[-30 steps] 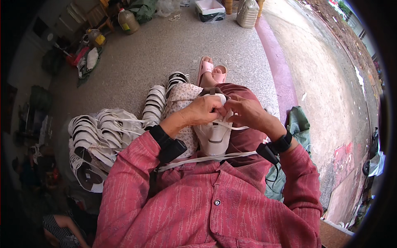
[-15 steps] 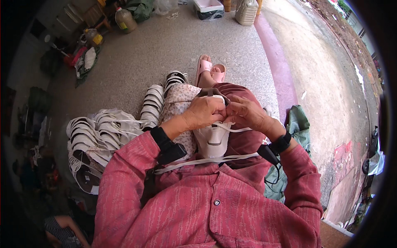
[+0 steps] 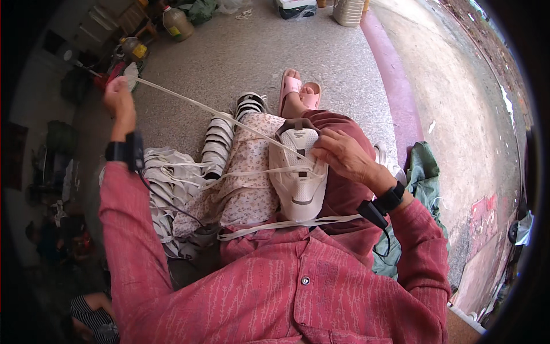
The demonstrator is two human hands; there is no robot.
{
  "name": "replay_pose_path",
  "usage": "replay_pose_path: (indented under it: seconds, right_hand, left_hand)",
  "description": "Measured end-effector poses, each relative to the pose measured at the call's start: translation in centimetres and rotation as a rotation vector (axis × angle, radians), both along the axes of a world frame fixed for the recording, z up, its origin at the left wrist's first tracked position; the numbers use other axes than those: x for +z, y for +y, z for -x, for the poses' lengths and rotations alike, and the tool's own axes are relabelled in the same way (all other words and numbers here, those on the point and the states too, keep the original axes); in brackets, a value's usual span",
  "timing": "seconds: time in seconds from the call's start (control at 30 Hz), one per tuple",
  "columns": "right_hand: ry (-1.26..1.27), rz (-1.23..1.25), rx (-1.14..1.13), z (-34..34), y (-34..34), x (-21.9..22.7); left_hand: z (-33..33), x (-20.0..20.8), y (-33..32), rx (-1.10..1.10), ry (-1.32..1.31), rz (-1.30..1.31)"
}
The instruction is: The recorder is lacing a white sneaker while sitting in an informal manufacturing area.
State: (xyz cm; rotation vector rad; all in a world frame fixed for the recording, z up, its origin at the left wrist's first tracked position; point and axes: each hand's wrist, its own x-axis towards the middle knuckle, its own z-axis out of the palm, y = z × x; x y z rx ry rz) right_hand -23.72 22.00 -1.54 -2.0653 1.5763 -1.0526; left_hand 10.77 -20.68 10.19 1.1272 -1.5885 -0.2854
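A white shoe upper [image 3: 293, 202] with grey trim and a brown collar lies across my lap, toe toward me. My left hand [image 3: 119, 102] is raised far out to the left, its fingers closed on the end of a white shoelace [image 3: 197, 104]. The lace runs taut and slanting down to the eyelets of the shoe upper. My right hand [image 3: 345, 156] grips the right side of the upper by the eyelets, its fingertips partly hidden. A second stretch of lace trails slackly left from the upper over the flowered cloth [image 3: 243, 198] on my leg.
Stacked white shoe uppers [image 3: 217, 146] lie left of my legs, with a further heap [image 3: 166, 198] nearer me. White cords [image 3: 275, 228] cross my waist. Green cloth [image 3: 423, 172] lies at the right. Jugs [image 3: 177, 24] stand on the floor at the far left. Another person [image 3: 94, 315] is partly visible lower left.
My left hand has moved from the shoe upper far out to the left, drawing the lace out straight. My right hand stays at the upper, which now shows more fully.
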Motion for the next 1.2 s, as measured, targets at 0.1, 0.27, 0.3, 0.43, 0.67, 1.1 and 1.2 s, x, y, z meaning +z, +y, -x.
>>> replay_pose_path:
  seconds: [0.1, 0.27, 0.3, 0.43, 0.67, 1.1, 1.2]
  right_hand:
    - [-0.302, -0.114, -0.171, -1.0, 1.7, -0.6]
    - [-0.734, -0.338, -0.389, -2.4, 4.2, 0.5]
    - [-0.751, -0.509, -0.406, -2.6, 4.1, 1.6]
    - [-0.826, -0.834, -0.375, -3.6, 3.9, 1.8]
    - [-2.277, -0.618, 0.095, -4.5, 4.8, -3.1]
    - [-2.021, -0.436, 0.084, -8.1, 4.5, -2.8]
    - [-1.982, -0.475, -0.039, -8.6, 4.4, -2.6]
  left_hand:
    - [3.6, -4.8, 7.4, -0.270, -0.109, -0.131]
    - [7.9, -9.2, 21.4, -0.805, -0.363, -0.224]
    - [8.3, -9.6, 23.3, -0.917, -0.369, -0.198]
    - [9.4, -10.8, 26.3, -1.036, -0.570, -0.071]
    - [9.5, -11.7, 26.6, -1.077, -0.661, -0.085]
    - [14.5, -8.3, 27.8, -1.050, -0.447, 0.194]
    - [15.6, -9.0, 26.9, -1.196, -0.601, 0.223]
